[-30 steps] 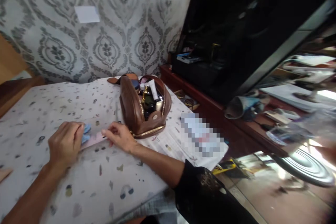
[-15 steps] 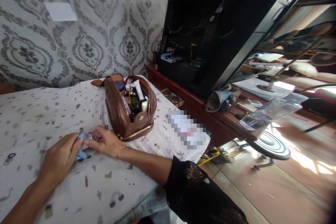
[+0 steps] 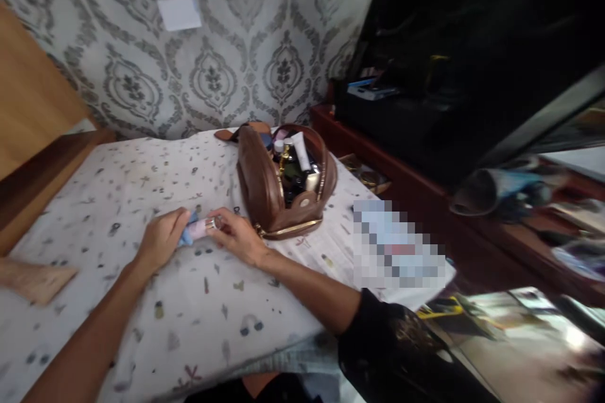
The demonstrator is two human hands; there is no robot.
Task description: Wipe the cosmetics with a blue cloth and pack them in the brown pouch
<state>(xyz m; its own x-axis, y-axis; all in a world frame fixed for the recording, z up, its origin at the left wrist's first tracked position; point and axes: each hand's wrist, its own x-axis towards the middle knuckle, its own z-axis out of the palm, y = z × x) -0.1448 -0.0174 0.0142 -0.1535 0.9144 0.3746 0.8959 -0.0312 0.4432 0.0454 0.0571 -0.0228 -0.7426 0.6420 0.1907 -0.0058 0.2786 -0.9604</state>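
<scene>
Left hand [image 3: 159, 240] is pinching a blue cloth [image 3: 187, 236] against a pink tube [image 3: 202, 227], and the right hand [image 3: 240, 238] grips the tube's other end. It's all low over the patterned sheet [image 3: 142, 176], with the open brown bag [image 3: 265, 189] at the tube's 2 o'clock.

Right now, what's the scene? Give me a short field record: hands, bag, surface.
left hand: pinches a blue cloth against one end of a small pink tube
right hand: grips the tube's other end
bag: brown, open, upright, bottles inside, just beyond the right hand
surface: patterned sheet under hands and bag
</scene>
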